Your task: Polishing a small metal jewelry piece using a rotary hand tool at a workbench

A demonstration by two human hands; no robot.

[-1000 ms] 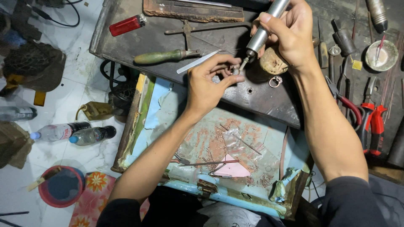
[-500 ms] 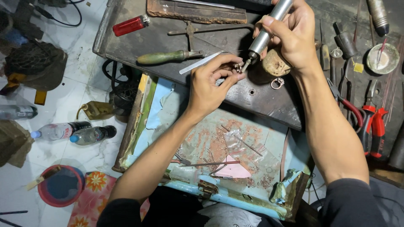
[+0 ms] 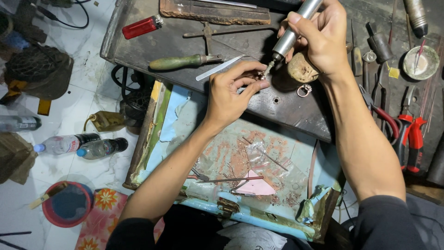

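My left hand (image 3: 231, 90) pinches a small metal piece (image 3: 262, 77) between thumb and fingers, over the edge of a dark metal workbench (image 3: 138, 53). My right hand (image 3: 321, 39) grips a silver rotary handpiece (image 3: 291, 34), its tip touching that small piece. A round wooden peg (image 3: 300, 69) sits just under my right hand. A silver ring (image 3: 304, 90) lies on the bench beside it.
On the bench lie a red lighter (image 3: 141, 27), a green-handled file (image 3: 182, 61), a flat metal strip (image 3: 219, 68) and red pliers (image 3: 411, 134). A worn blue drawer (image 3: 171, 120) holds scraps below. Bottles (image 3: 78, 146) and a red bowl (image 3: 67, 203) stand on the floor at left.
Both hands stay at the same spot on the bench; my left fingers have shifted slightly around the small piece, with the handpiece tip still on it.
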